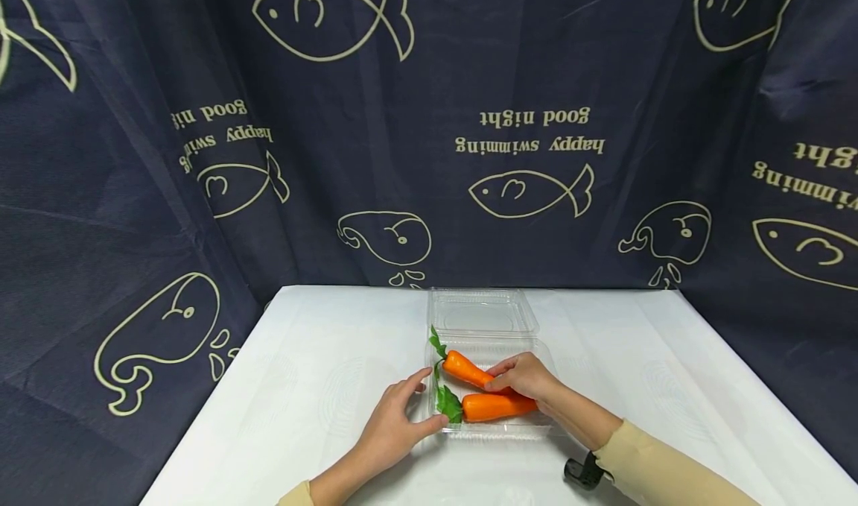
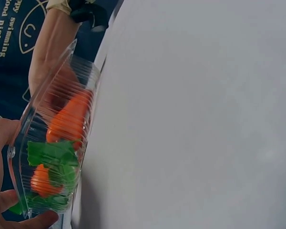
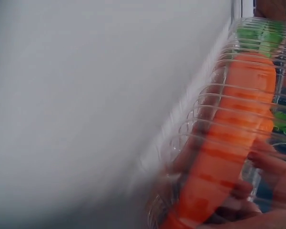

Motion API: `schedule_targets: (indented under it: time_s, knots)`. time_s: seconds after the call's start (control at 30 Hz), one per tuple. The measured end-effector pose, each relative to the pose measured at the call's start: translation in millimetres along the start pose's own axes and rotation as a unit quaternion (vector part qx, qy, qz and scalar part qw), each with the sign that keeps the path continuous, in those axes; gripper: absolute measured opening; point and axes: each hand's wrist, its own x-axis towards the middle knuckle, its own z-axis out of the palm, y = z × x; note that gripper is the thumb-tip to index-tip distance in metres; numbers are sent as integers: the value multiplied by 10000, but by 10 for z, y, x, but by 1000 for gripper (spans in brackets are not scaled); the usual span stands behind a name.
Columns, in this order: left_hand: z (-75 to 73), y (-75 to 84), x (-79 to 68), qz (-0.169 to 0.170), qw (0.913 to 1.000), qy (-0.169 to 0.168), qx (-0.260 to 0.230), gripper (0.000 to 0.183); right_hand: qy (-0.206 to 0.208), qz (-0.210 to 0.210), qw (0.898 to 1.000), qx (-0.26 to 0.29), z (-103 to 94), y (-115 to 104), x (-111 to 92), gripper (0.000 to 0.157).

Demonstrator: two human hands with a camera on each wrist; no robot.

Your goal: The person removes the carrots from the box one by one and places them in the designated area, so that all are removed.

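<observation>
A clear plastic clamshell box (image 1: 544, 351) lies opened out, its lid (image 1: 477, 314) folded back at the far side. Two orange carrots with green leafy tops are in its base. The near carrot (image 1: 496, 408) lies along the front wall, leaves to the left. My right hand (image 1: 531, 379) reaches in over it and pinches the narrow end of the far carrot (image 1: 462, 367), which slants, its leaves (image 1: 437, 340) overlapping the left rim. At the box's left side my left hand (image 1: 394, 430) is spread, thumb and fingertips right at the rim.
The box sits on a white-covered table (image 1: 302, 364). A dark blue curtain (image 1: 415, 133) with fish and whale drawings hangs behind and at both sides. On the right wrist is a small black camera (image 1: 585, 472), close over the table.
</observation>
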Motion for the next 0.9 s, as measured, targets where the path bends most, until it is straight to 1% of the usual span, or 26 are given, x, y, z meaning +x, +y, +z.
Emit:
schedule_targets:
  time_s: [0.37,0.67,0.9]
  knots:
    - [8,-8,8,-59,10000,-11,-24,79,49,-72,9998,204,-2,-26,-5,31]
    - [14,-4,8,-8,10000,-6,34,80,159,-143,9994,279,-30,-70,-32,32]
    - [14,1,4,-63,10000,1,31,80,48,-90,9983,577,-59,-112,-27,28]
